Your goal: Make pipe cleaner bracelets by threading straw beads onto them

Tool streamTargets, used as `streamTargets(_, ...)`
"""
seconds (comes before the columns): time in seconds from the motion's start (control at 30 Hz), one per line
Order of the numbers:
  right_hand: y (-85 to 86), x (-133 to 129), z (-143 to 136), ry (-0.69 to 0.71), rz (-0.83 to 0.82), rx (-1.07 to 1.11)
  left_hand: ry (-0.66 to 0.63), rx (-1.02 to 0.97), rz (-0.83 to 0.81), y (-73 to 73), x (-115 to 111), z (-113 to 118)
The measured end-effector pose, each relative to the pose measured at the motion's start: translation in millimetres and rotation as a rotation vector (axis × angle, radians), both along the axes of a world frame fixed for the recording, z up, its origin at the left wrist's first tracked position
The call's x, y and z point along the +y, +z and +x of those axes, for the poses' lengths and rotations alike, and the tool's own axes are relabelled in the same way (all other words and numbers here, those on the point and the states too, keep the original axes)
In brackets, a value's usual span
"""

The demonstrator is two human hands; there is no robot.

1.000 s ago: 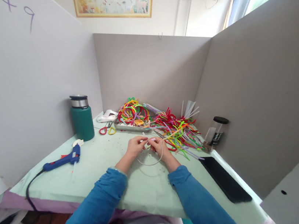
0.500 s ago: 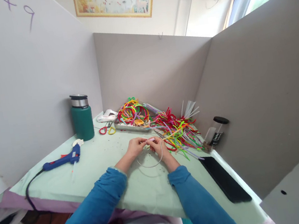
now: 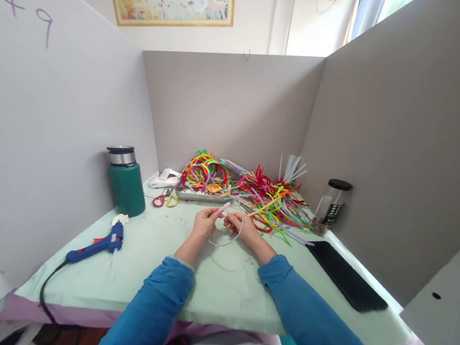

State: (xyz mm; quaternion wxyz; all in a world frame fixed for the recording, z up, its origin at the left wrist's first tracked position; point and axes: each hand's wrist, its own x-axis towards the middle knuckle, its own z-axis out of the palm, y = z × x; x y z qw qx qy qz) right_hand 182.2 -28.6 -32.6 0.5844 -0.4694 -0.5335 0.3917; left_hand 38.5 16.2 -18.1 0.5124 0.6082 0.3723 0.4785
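Over the middle of the table, my left hand point(image 3: 203, 223) pinches a short pale pink strip point(image 3: 225, 208) that sticks out past the fingertips. Close beside it, my right hand point(image 3: 241, 226) is closed at the fingertips on a thin white strand point(image 3: 225, 244). That strand curves down below both hands in a loose loop. Where its ends meet the pink strip is hidden by my fingers. Behind my right hand lies a heap of multicoloured pipe cleaners point(image 3: 274, 200).
Left on the table are a blue glue gun point(image 3: 97, 247) and a green flask point(image 3: 127, 187). A metal tray point(image 3: 205, 197) with coloured rings stands at the back beside scissors point(image 3: 165, 200). A black flat object point(image 3: 347, 276) and a clear black-lidded container point(image 3: 336, 200) are at right.
My hands have drawn slightly apart, the left one shifting a little left and up. The pink strip now tilts upward, and the white loop has swung up and left.
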Motion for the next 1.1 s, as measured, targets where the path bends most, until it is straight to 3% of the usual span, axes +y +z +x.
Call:
streamTargets(0.17,-3.9,4.8,1.2,0.0,-0.035,0.023,-0.113,-0.125,-0.04,5.5,-5.5,-0.4)
streamTargets(0.47,-3.2,3.5,0.6,-0.013,-0.012,0.093,-0.199,-0.062,-0.041,4.3,-7.9,-0.9)
streamTargets(0.6,-1.9,4.2,1.3,-0.017,0.005,0.115,-0.228,0.047,0.02,2.7,-9.0,0.7)
streamTargets(0.83,-2.8,7.0,4.3,0.014,0.025,0.186,-0.264,0.101,0.298,2.0,-7.9,2.1)
streamTargets(1.1,-8.1,10.3,6.1,0.022,0.028,0.195,-0.208,0.143,0.304,-0.2,-8.3,1.7)
